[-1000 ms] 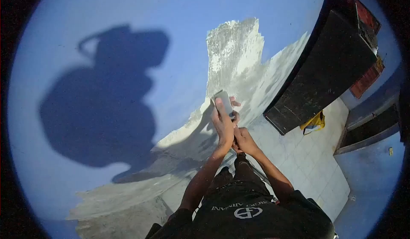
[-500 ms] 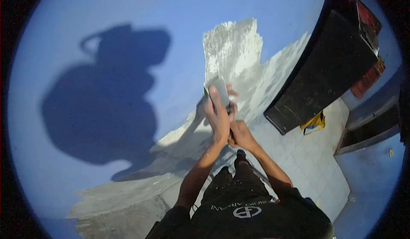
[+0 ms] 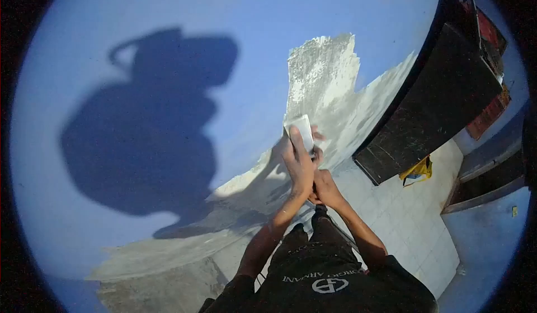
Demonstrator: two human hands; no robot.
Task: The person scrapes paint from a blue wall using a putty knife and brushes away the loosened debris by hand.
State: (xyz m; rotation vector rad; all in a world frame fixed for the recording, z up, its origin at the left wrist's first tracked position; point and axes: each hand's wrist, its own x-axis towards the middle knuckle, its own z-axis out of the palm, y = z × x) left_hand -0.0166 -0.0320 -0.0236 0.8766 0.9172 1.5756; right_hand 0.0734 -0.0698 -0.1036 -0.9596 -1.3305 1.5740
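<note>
Against the blue wall (image 3: pixel 184 16), a flat pale putty blade (image 3: pixel 302 129) is lying face-on to the surface, at the lower edge of a rough grey-white patch (image 3: pixel 324 72) that is climbing to a peak above it. The left hand (image 3: pixel 300 166) is closing around the blade from below, with one finger stretching up along its back, so the blade is standing just above the knuckles. The right hand (image 3: pixel 326 189) is curling shut directly under the left, touching it, at the tool's lower end; the handle itself is staying out of sight between the two. To the left, smooth blue paint is running wide, crossed only by the person's shadow (image 3: pixel 145 139). To the right, the room is narrowing: the edge of a dark slab (image 3: pixel 436 106) is cutting in near the patch, with a tiled floor (image 3: pixel 403 218) and a yellow crumpled thing (image 3: pixel 417 170) lying beneath it. Below the hands, a dark shirt (image 3: pixel 335 296) is showing upside-down white lettering, of which "ARMANI" is reading clearly, with a round logo next to it.
</note>
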